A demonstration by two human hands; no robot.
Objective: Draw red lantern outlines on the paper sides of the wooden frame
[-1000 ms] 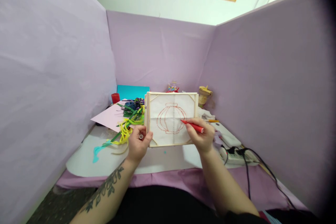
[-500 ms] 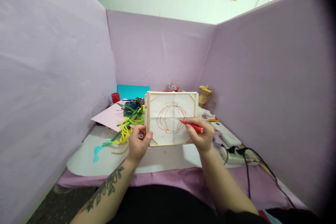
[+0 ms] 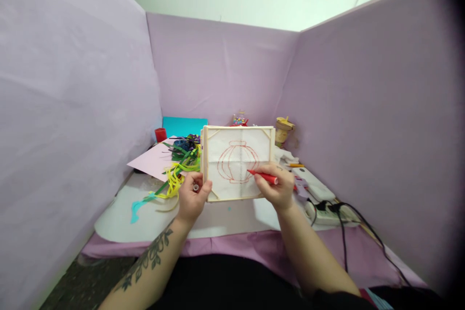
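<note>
Head view: left hand [image 3: 192, 196] curled, gripping rectangular white wood-framed panel [image 3: 236, 163] by near left corner; right hand [image 3: 279, 190] pinched around slim red marker [image 3: 267, 178].

There is room below the fingers [image 3: 206, 187], between the arms [image 3: 308, 247]. Yellow strips [image 3: 175, 183] get in the way left of the fingers, a power strip [image 3: 327, 218] to their right.
</note>
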